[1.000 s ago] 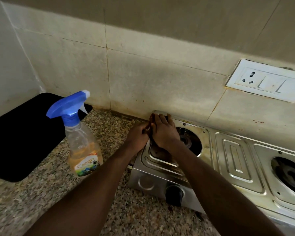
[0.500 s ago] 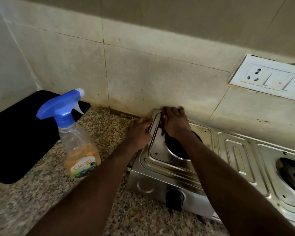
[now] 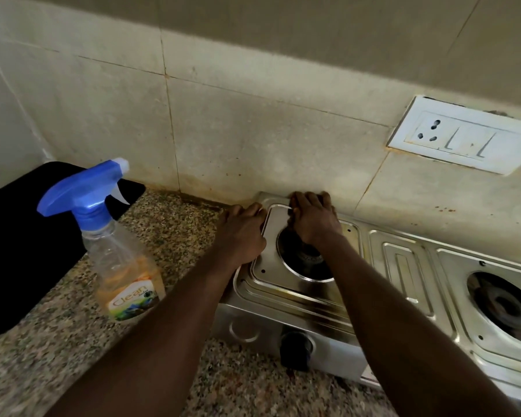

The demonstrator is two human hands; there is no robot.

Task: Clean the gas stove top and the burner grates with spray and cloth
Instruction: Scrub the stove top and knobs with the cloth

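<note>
A steel gas stove [image 3: 403, 266] stands against the tiled wall with no grates on it. Its left burner well [image 3: 301, 263] and right burner well [image 3: 503, 305] lie bare. My right hand [image 3: 312, 221] is at the stove's back left corner, fingers curled on a dark cloth [image 3: 292, 221] that is mostly hidden under it. My left hand [image 3: 242, 233] holds the stove's left rim with curled fingers. A clear spray bottle [image 3: 124, 266] with a blue trigger head and orange liquid stands upright on the counter, left of the stove.
A black flat object [image 3: 27, 236] covers the counter's far left corner. The speckled granite counter [image 3: 57, 341] runs along the front. A black knob [image 3: 295, 346] sits on the stove's front face. A white socket plate [image 3: 460, 136] is on the wall above the stove.
My right hand has slid from the left burner's front-left area back to the stove's rear corner by the wall. My left hand stays at the left rim.
</note>
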